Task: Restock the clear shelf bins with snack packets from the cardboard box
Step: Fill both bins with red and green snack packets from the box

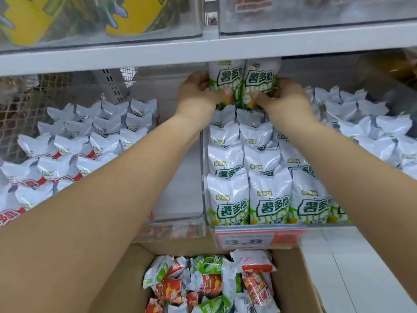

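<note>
Head view only: we have two green-labelled packets held side by side, upright, long axes vertical, tops nearly touching the underside of the shelf board above. Left hand wraps the left packet, right hand wraps the right one; fingers of both curl round the lower halves, thumbs pinching the fronts. Packets sit directly above the back rows of the middle clear bin, which already holds matching green packets in standing rows front to back. Both hands are about equally near the drop spot, so we judge the next move as a straight lowering into the rear gap, keeping the packets vertical to clear the board. Cardboard box sits below the bin front, with mixed red and green packets inside. Left bin holds red-striped packets.
</note>
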A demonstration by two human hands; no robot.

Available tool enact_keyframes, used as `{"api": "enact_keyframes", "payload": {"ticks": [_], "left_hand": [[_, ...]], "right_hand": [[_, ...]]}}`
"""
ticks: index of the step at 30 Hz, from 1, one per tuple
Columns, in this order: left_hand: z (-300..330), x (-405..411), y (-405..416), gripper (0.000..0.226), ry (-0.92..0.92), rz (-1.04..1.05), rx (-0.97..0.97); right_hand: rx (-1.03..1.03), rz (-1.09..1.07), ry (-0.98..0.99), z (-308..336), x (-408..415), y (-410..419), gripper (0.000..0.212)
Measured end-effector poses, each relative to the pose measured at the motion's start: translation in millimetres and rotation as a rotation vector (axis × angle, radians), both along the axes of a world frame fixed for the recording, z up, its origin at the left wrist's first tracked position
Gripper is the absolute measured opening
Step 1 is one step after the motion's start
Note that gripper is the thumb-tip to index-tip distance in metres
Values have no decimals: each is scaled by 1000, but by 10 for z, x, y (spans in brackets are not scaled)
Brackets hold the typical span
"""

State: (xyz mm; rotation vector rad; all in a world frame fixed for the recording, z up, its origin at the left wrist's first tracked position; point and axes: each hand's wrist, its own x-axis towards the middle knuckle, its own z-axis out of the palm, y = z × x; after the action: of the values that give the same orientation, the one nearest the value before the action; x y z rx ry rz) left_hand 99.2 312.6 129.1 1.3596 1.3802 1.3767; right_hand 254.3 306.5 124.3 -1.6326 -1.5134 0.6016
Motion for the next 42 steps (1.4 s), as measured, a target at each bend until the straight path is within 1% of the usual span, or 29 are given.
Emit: {"api": "enact_keyframes", "payload": {"ticks": [3, 5, 7, 10, 13, 16, 17, 20, 24, 26, 29, 32, 34, 36, 40, 42], "left_hand": [[32, 16, -3, 42, 73, 35, -7], [41, 14, -7, 39, 106, 26, -57], [41, -1, 15, 38, 111, 38, -100], [53, 1, 16, 44, 133, 95, -130], [41, -10, 16, 43, 183, 151, -99], [26, -32, 7, 32, 166, 197, -40], [20, -41, 17, 31, 169, 211, -29], [6, -52, 41, 43, 230, 220, -59], [35, -31, 17, 45, 286, 199, -88], [33, -34, -19, 48, 222, 189, -100], [14, -45, -100, 55, 107, 154, -109], [45, -48, -265, 58, 32, 164, -133], [87, -66, -426, 59, -6, 173, -102], [141, -101, -702, 54, -41, 183, -85], [87, -237, -1517, 27, -165, 149, -59], [-31, -330, -1956, 24, -187, 131, -32]], "right_hand": [[19, -16, 14, -25, -18, -43, 50], [52, -27, 36, -46, -21, -74, 53], [50, -35, 19, -50, -24, -74, 50], [28, -38, -5, -42, -21, -59, 45], [46, -42, -57, -59, -18, -60, 42], [38, -38, -102, -64, -23, -73, 42], [33, -37, -126, -65, -23, -73, 42], [22, -34, -181, -72, -35, -64, 41], [10, -36, -165, -81, -49, -75, 43], [-5, -37, -148, -75, -55, -111, 50], [-11, -59, -194, -17, -32, -197, 59], [24, -71, -223, 85, -2, -382, 54], [71, -63, -167, 133, 0, -603, 46], [141, -48, -61, 124, -19, -911, 38], [243, -39, 147, -59, -96, -1617, 24], [258, -39, 208, -202, -143, -1973, 22]]}}
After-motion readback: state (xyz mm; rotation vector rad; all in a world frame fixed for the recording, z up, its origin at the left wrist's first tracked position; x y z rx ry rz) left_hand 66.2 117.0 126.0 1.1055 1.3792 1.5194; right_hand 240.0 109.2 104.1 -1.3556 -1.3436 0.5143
